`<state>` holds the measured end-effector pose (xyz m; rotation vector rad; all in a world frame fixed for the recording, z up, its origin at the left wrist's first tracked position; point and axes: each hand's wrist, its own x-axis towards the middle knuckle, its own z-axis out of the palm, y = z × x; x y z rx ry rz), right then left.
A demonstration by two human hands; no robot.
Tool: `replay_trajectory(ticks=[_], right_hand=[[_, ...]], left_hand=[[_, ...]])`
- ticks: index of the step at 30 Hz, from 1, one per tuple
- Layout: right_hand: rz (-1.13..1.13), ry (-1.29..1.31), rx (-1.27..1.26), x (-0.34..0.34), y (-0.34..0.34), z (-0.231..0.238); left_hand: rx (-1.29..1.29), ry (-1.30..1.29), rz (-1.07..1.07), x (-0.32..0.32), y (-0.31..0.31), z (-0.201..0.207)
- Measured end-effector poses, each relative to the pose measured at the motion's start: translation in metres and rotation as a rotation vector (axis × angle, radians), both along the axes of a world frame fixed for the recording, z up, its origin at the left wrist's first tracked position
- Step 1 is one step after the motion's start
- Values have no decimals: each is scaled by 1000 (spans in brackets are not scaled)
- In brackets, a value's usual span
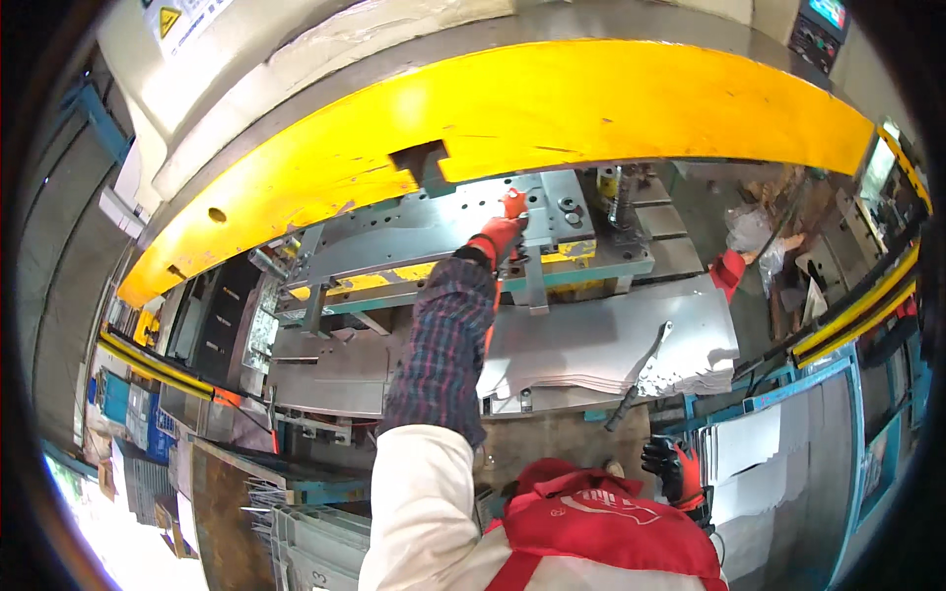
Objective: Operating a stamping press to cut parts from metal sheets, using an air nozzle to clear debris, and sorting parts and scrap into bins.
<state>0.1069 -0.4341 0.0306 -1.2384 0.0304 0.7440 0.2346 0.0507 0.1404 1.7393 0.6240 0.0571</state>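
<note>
My left arm, in a white sleeve and dark plaid cover, stretches forward to the metal die block (434, 231) below the yellow press beam. At its end, my left hand (503, 231) in a red glove is over the die's top face, its fingers bunched together; what they hold, if anything, is hidden. Down at my right side hangs my right hand (680, 473) in a black and red glove, fingers loosely apart with nothing in them. It is near a stack of sheet metal (759, 473). A ratchet wrench (641, 379) with a black handle lies across other metal sheets (581, 340).
The yellow beam (512, 103) spans the view above the die. A coil-spring post (619, 197) stands at the die's right. Yellow-striped bars (857, 320) flank the right side. At lower left are grey crates (320, 547). A red glove (727, 271) rests by the sheets' far-right corner.
</note>
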Motion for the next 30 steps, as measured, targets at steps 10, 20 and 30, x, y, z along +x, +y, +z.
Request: replay_trajectory(ticks=[10,20,30], right_hand=[[-81,56,14,2,-6,-19],[-78,344,-157,16,6,-57],[300,-349,-154,16,37,-50]], left_hand=[[1202,147,-97,-48,157,-37],[667,525,686,-218,208,-22],[242,36,343,-197,58,-4]])
